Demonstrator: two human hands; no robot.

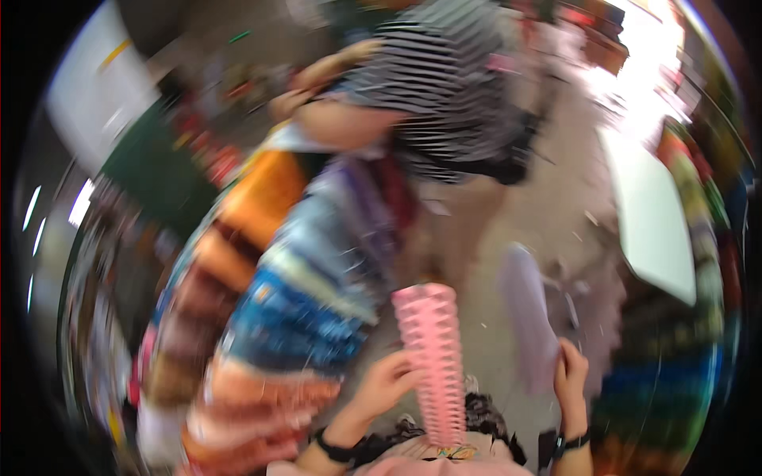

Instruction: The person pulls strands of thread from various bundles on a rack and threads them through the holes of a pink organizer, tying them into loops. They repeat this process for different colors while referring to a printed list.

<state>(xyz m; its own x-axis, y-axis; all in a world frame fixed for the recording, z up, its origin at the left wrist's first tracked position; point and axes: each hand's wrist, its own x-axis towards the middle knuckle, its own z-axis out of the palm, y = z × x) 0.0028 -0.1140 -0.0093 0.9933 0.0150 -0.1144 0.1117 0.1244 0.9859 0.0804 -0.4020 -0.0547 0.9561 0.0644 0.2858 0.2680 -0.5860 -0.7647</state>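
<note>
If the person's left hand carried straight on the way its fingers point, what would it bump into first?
The pink scalloped strip: the left hand points rightward, its fingertips at the strip's left edge. Blur leaves it unclear whether they grip it or only touch.

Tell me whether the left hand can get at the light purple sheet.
Probably not directly: the left hand holds the pink strip, which stands between it and the light purple sheet in the right hand.

Grey floor (486,341) stretches toward bright glare (647,47) upper right; white panel (652,218) right, dark green panel (159,151) left, light strips (38,240) far left.
</note>
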